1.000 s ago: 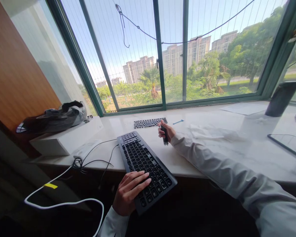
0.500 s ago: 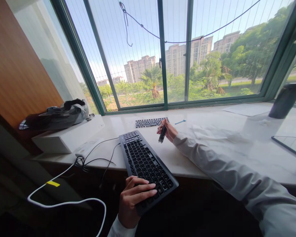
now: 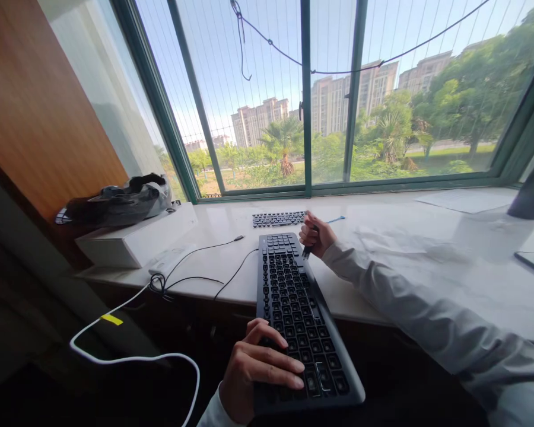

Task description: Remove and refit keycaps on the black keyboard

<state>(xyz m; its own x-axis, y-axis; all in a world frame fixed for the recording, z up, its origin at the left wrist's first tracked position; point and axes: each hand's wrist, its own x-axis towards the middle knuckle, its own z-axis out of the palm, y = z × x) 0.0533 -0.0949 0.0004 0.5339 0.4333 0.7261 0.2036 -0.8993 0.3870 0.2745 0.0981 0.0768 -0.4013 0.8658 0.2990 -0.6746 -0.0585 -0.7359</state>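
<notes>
A black keyboard lies lengthwise away from me, its far end over the white sill and its near end jutting past the edge. Most of its key positions are bare sockets; caps remain on the far block. My left hand grips the near left end, fingers across the sockets and thumb hidden. Closed in a fist, my right hand holds a small dark tool with short metal prongs pointing down at the keyboard's far right edge. Whether the prongs touch it I cannot tell. Loose black keycaps sit in rows behind.
A thin blue stick lies beyond my right hand. Black cables and a white cable run at left, near a white box with a dark cap on it. Clear plastic lies at right.
The keyboard has swung to point more straight ahead, my left hand still on it. My right hand has turned over, bringing the tool to the keyboard's right edge. The view has shifted slightly.
</notes>
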